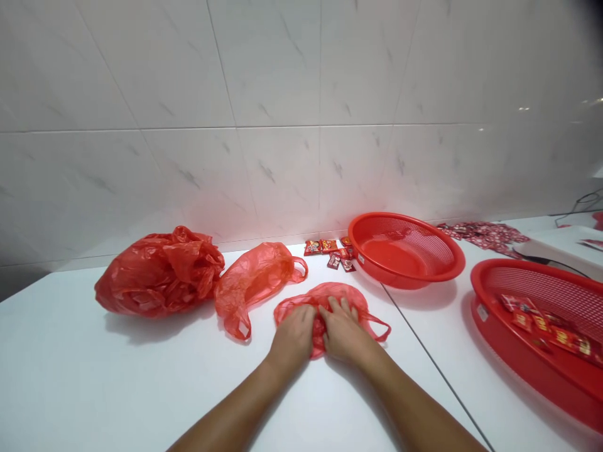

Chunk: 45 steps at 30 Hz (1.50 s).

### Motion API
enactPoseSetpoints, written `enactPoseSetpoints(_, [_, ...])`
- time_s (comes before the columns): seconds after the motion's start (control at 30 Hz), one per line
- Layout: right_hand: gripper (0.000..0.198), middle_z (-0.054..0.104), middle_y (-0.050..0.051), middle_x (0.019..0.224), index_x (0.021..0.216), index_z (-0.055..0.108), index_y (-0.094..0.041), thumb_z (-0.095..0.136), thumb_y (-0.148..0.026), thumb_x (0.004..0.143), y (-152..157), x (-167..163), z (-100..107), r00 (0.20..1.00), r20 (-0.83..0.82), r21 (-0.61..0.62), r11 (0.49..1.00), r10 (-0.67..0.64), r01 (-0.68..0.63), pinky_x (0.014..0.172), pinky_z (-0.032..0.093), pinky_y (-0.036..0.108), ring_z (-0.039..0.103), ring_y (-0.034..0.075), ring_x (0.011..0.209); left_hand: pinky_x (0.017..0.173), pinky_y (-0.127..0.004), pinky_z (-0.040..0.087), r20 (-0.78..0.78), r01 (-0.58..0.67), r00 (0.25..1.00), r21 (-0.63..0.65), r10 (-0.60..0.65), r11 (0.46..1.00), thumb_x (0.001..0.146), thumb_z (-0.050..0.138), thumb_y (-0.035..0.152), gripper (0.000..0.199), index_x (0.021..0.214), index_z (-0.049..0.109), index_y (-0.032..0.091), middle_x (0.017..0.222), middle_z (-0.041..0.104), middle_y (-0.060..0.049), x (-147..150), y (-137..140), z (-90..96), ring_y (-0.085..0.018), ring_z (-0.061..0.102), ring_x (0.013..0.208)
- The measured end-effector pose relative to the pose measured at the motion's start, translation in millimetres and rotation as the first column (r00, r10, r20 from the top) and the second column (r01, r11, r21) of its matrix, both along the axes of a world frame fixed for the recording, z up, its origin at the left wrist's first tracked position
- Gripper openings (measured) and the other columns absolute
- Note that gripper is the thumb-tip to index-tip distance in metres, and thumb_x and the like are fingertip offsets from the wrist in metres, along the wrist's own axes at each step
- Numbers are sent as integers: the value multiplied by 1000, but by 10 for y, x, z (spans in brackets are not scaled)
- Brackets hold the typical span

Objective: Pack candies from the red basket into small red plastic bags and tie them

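Bare forearms point(235, 405) come in from the bottom edge and meet over a thin, translucent red plastic carrier bag point(336, 290), which lies crumpled and low on the smooth white tabletop point(117, 389), at about the middle of its width. The left hand point(294, 329) has its fingers curled down at the bag's left part; the right hand point(342, 325) lies beside it, fingers bent and a little spread over the film. Both touch the bag, and the two hands are close together, but the fingertips are partly hidden, so I cannot tell whether either one is pinching the plastic or only pressing on it.

Film this thin should be very light and limp, apt to slide on the tabletop, cling to itself and give no support of its own. It looks likely to stretch or tear if a fingernail digs in. Its narrow red handle loop point(387, 331), lying out to the right, seems the surest place to take hold; a gathered fold of the body would serve too, better than a single layer.

A similar flattened red plastic bag point(259, 276) lies just beyond, to the left, next to a bulging, bunched red plastic bag point(151, 276) that looks bulkier and probably heavier.
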State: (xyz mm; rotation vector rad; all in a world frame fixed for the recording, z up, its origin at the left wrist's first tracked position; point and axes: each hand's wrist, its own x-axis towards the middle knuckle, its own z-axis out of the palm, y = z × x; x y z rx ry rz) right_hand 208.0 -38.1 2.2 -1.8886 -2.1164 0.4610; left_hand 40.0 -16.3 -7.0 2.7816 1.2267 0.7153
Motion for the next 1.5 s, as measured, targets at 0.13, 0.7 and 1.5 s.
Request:
enactPoseSetpoints(0.13, [52,53,24,152,136,70,-15,63,-45,94,-2,-8,9,991,-73,-8,993,-115,115,101,49,50,58,43,131,85,-51,52,-101,-220,970,35,222,975,97,53,32,18,99,64,19,101,68,-15,-144,159,71,-34,65,95])
enactPoseSetpoints(0.7, [54,64,21,138,151,55,-20,50,-45,104,286,310,-84,932,-175,64,941,-317,332,101,46,45,60,34,130,102,-54,50,-69,-201,978,-27,198,979,87,71,48,34,106,66,19,126,68,-18,-224,131,-32,-38,64,117])
enactPoseSetpoints(1.5, [50,61,16,144,138,70,-18,67,-26,89,188,-13,-169,971,-229,217,976,68,-17,117,41,51,53,35,137,109,-54,47,4,-181,983,184,183,966,95,61,16,35,129,67,16,135,69,-17,-343,145,64,-36,62,125])
